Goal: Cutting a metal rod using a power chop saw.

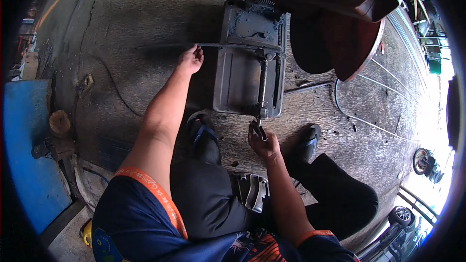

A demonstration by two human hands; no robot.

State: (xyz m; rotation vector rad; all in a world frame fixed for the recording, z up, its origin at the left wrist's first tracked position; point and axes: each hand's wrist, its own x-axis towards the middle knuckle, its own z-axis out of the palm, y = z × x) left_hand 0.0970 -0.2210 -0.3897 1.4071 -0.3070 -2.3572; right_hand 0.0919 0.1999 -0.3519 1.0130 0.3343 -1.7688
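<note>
The right hand (263,141) was closed round the crank handle (258,128) at the near end of the vise screw (262,85), fingers wrapped tight over the small cross-bar — a grip that suited turning the screw. The left hand (190,59) was curled round a long thin metal rod (228,46), which lay across the base of the cut-off saw (249,63) and ran into the clamp; holding it well out to the left of the machine probably kept the rod level and square while the jaw bore on it. The saw's grey base sat flat on the rough concrete floor (131,29), just ahead of the person's feet, with the screw running down its middle toward the body so that the handle fell within easy reach. A dark red guard (340,24) hung over the far right of the base, raised off the work. The person crouched low, one sandalled foot (204,136) beside the base on the left and the other foot (307,141) to the right of the handle — a stance that bracketed the machine. More thin rods (369,116) lay on the floor to the right, and a blue panel (24,155) stood at the far left.
</note>
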